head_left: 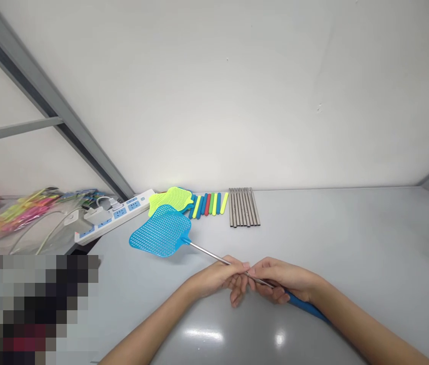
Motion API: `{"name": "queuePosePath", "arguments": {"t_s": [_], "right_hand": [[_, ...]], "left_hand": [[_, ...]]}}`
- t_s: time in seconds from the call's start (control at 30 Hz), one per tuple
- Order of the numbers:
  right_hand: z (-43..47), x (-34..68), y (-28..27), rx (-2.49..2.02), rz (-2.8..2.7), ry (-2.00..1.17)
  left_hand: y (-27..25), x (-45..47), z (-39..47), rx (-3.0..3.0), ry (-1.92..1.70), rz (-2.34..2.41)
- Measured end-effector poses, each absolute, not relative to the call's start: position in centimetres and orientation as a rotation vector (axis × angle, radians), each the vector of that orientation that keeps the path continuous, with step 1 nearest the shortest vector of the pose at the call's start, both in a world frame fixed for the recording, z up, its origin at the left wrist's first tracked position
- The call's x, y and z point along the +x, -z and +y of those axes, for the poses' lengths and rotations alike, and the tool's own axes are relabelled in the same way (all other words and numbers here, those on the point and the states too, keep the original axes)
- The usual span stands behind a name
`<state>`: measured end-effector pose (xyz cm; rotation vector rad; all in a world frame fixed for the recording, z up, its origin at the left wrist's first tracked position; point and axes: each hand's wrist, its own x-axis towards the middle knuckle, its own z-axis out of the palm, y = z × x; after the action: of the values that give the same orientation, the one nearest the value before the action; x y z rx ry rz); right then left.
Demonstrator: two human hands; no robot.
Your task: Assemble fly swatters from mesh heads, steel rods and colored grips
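A fly swatter with a blue perforated head [161,232], a thin metal rod and a dark blue handle [305,305] is held slantwise above the table. My left hand [226,276] is closed on the rod, thumb on top. Close beside it, my right hand [280,279] grips the rod just short of the handle, which runs out under the right wrist. The fingertips of both hands almost meet at the middle of the rod. Part of the rod is hidden by the fingers.
Behind lie yellow-green swatter heads [172,199], a row of coloured handles [208,204] and several metal rods [243,208]. A white power strip [115,217] with plugs stands at the left, beside bagged colourful items [20,210]. A wall [260,101] closes off the back of the grey table [369,243].
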<state>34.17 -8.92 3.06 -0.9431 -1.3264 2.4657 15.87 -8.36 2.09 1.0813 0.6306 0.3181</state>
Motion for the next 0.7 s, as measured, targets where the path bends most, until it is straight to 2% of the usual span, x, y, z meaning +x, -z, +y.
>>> {"name": "queuePosePath", "arguments": {"t_s": [0.43,0.7], "right_hand": [[-9.1,34.1,-2.9,-0.858,-1.332,-2.534],[-9.2,33.9,-3.0,-0.914,-1.304,-2.562]], "left_hand": [[-2.7,15.8,-8.4,1.084,-0.226,0.602],[-3.3,15.1,-7.6,1.031,-0.038,0.595]]}}
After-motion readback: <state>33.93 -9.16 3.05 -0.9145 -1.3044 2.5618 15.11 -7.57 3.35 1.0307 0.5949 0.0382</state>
